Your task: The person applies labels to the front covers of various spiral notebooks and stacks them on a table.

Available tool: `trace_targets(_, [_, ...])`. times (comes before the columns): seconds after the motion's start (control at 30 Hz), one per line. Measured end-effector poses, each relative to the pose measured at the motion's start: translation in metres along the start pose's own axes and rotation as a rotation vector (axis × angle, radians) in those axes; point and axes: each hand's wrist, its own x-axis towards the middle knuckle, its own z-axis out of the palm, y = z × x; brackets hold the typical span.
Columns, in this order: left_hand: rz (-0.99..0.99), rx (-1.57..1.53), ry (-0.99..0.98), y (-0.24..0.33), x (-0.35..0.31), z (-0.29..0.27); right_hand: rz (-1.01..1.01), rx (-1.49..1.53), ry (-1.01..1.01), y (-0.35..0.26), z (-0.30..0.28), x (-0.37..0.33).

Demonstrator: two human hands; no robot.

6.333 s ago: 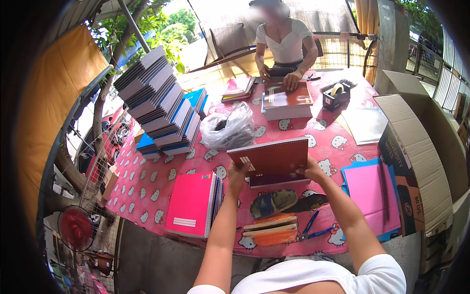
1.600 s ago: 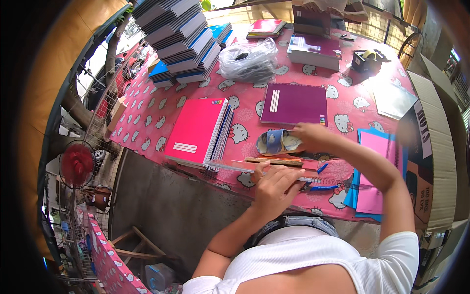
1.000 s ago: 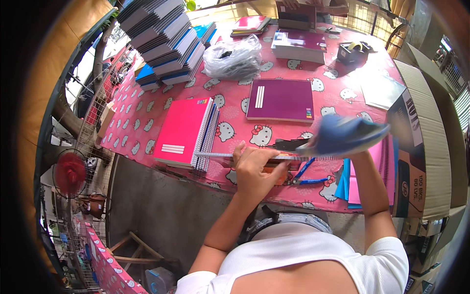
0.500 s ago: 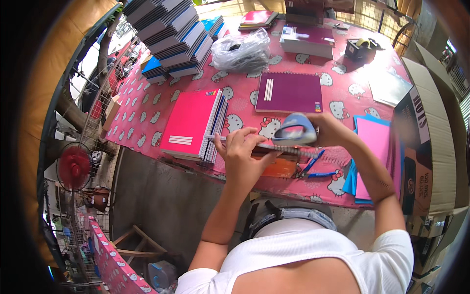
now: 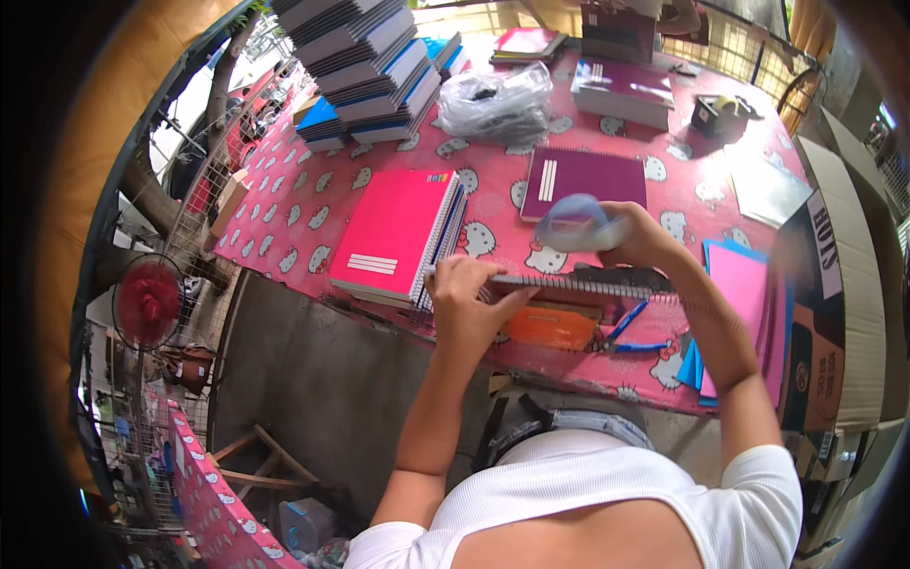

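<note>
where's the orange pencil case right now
In the head view, the orange pencil case lies at the table's near edge, just under the spiral notebook, right of the left hand.

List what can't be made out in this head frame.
- Thing in the right hand: motion-blurred, a pale blue smear.
- Spiral notebook held by the left hand: seen edge-on, cover hidden.
- Bag contents: crinkled plastic hides them.
- Person at the far side: cut off by the top edge.
- Box: bent at the right rim.

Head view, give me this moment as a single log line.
left hand: gripping spiral notebook edge-on | right hand: holding tape dispenser above it | beneath: pink patterned table
</note>
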Motion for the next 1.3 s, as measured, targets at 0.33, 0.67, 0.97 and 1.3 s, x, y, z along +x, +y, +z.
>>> trace_targets(0.33, [-0.036, 0.078, 0.111, -0.014, -0.003, -0.013, -0.228, -0.114, -0.064, -0.014, 0.019, 0.022])
trace_targets(0.67, [-0.227, -0.119, 0.105, -0.027, -0.014, -0.024, -0.192, -0.108, -0.067, -0.01, 0.037, 0.051])
trace_targets(0.97, [-0.417, -0.709, 0.142, -0.045, -0.023, -0.021, -0.2, -0.182, -0.253, -0.013, 0.056, 0.069])
trace_targets(1.3, [-0.578, -0.814, 0.182, -0.059, -0.024, -0.026, -0.09, -0.947, 0.011, 0.025, 0.049, 0.084])
